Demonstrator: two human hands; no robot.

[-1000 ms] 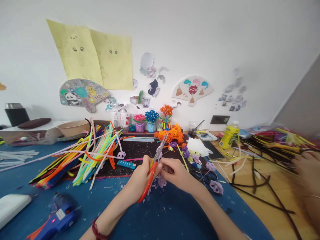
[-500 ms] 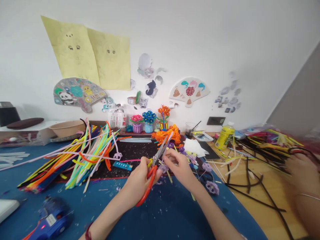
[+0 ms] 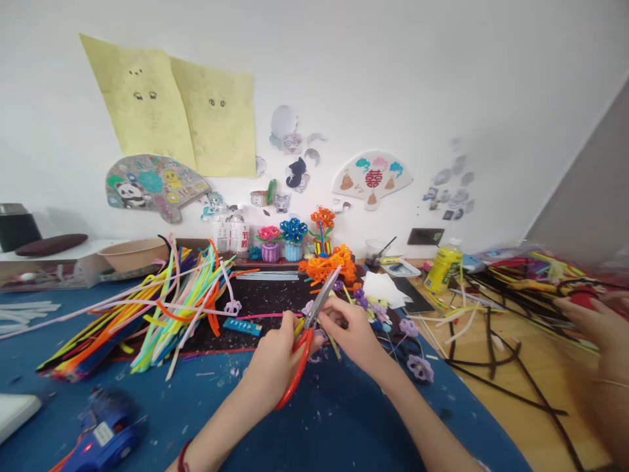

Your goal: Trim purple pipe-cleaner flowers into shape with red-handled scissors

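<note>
My left hand [image 3: 275, 357] is closed round a pair of scissors [image 3: 299, 373] with red handles. Their blades point up and away and look nearly together. Close beside the blades, my right hand [image 3: 351, 331] is pinched on a lilac pipe cleaner [image 3: 338, 269], mostly hidden by the blades and fingers. Beyond my right hand lie purple pipe-cleaner flowers [image 3: 420, 368] on thin stems. An orange bundle of fuzzy pipe-cleaner loops [image 3: 331, 265] sits behind the blade tips.
Bundled coloured pipe cleaners [image 3: 167, 314] lie left, with a blue glue gun [image 3: 105, 436] in front. A yellow bottle [image 3: 443, 269] stands right, near loose black pipe cleaners [image 3: 531, 390]. Another person's hand [image 3: 597, 328] is at the right edge. Small potted flowers [image 3: 293, 239] line the wall.
The scissor blades have come together from a wider gap. My hands stay nearly in place. The other person's hand at the right has shifted.
</note>
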